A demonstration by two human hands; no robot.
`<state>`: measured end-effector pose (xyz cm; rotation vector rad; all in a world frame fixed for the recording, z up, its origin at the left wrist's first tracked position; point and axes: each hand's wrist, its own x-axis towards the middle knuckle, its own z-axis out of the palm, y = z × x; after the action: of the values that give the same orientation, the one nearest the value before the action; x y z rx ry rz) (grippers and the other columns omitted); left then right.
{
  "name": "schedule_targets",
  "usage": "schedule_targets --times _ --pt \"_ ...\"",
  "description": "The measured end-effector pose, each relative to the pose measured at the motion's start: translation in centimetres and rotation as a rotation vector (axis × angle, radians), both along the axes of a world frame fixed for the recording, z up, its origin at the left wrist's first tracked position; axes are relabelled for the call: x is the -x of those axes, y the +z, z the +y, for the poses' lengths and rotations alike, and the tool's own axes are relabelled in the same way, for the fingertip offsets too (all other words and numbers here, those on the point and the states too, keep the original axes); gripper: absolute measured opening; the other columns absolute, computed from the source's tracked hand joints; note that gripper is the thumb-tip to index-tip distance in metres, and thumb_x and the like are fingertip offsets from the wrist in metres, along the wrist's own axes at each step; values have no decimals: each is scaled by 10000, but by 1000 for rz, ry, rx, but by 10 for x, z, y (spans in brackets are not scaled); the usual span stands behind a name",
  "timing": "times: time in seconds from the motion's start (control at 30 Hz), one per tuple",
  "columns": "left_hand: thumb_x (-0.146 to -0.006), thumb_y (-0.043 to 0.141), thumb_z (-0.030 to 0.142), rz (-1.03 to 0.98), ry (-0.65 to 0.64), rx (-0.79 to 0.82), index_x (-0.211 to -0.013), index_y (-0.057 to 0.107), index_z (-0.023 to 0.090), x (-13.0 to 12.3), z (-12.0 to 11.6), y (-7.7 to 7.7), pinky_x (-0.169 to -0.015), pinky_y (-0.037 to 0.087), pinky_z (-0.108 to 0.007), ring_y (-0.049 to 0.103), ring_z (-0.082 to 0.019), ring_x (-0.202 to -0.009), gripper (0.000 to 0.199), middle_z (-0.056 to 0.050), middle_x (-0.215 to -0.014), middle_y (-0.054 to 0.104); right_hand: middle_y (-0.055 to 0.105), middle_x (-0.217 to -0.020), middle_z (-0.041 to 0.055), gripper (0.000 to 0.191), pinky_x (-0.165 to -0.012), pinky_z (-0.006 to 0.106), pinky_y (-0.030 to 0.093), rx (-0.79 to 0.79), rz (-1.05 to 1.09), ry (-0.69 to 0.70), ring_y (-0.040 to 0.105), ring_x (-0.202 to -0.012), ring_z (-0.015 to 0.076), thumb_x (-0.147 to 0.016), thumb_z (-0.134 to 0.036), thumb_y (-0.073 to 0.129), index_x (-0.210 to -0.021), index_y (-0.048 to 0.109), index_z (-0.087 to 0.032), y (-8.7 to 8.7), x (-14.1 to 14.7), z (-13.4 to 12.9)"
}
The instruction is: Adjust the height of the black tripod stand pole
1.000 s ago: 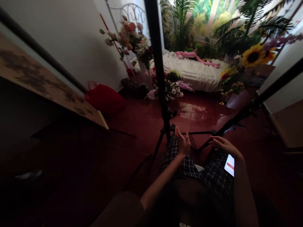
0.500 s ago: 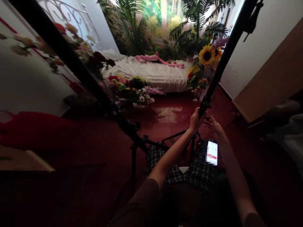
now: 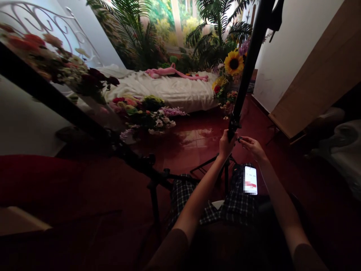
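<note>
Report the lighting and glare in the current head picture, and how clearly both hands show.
Head view: backdrop glows, foreground dim; head view: pale glare on the red floor, phone screen shining; head view: left hand readable around the black pole, right hand too, though the dark part at its fingers is indistinct.

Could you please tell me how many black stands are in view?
2: the left stand slants in from the left edge; the right stand, right of centre, is in the left hand. Others may be hidden.
</note>
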<state>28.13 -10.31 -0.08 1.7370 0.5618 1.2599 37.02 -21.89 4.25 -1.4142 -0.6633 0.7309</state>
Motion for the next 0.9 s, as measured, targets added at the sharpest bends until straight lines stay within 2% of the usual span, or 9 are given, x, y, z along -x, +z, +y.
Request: schedule_targets --times 0.1,0.2,0.33,0.4,0.47,0.6,0.7,0.8,0.9 --pt "-901 532 494 -18 8 -3 -988 538 211 -1 0 -1 -568 383 -205 570 -108 -593 297 23 -690 590 741 -1009 39 444 -842 285 510 -56 -124 27 663 -884 157 -569 -408 869 -951 745 -220 -1 -4 -1" --pt "-898 537 501 -29 14 -4 -969 536 212 -3 1 -2 -565 378 -209 564 -108 -578 298 29 -666 572 738 -991 36 431 -897 338 512 -66 -202 31 665 -919 184 -585 -381 859 -973 746 -233 -4 -9 1" --pt "-893 548 501 -34 27 -10 -969 538 214 -3 2 -3 -563 381 -209 565 -109 -581 297 28 -681 576 710 -1062 40 128 -957 381 498 -108 -357 -3 642 -1004 209 -613 -323 801 -686 744 -235 -13 -13 8" --pt "-896 549 493 -33 16 -10 -976 539 214 -3 2 -3 -557 383 -207 566 -105 -575 290 30 -682 581 688 -1117 51 114 -972 397 490 -119 -434 -39 626 -1054 224 -644 -296 736 -561 702 -227 -17 -12 11" --pt "-899 554 477 -30 6 -11 -982 540 213 -2 2 -2 -556 388 -206 571 -103 -577 278 29 -686 592 676 -1139 64 139 -954 405 496 -118 -469 -92 619 -1078 235 -674 -281 673 -549 692 -222 -18 -10 11" --pt "-898 565 447 -22 21 -20 -976 546 211 0 0 0 -580 409 -215 583 -111 -599 250 18 -700 612 685 -1110 67 103 -918 382 510 -163 -457 -137 635 -1066 223 -735 -311 656 -740 710 -224 -4 -1 6" --pt "-879 595 419 -8 27 -23 -1015 554 209 -1 1 -1 -621 444 -229 611 -127 -648 254 -5 -762 652 684 -1136 53 365 -961 362 495 -206 -448 -34 646 -1061 199 -719 -377 751 -1050 659 -254 16 13 14" --pt "-878 589 366 -15 35 -18 -1095 561 196 -4 2 -4 -708 491 -262 665 -167 -799 276 -61 -894 699 685 -1123 59 580 -953 341 506 -206 -480 21 653 -1039 198 -644 -452 826 -1135 594 -248 32 32 39" --pt "-877 577 323 -25 49 -24 -1164 561 173 -6 4 -7 -778 506 -293 676 -212 -950 325 -120 -1008 709 695 -1033 55 599 -884 327 537 -182 -447 -23 664 -959 191 -671 -575 774 -1130 584 -240 39 46 69"
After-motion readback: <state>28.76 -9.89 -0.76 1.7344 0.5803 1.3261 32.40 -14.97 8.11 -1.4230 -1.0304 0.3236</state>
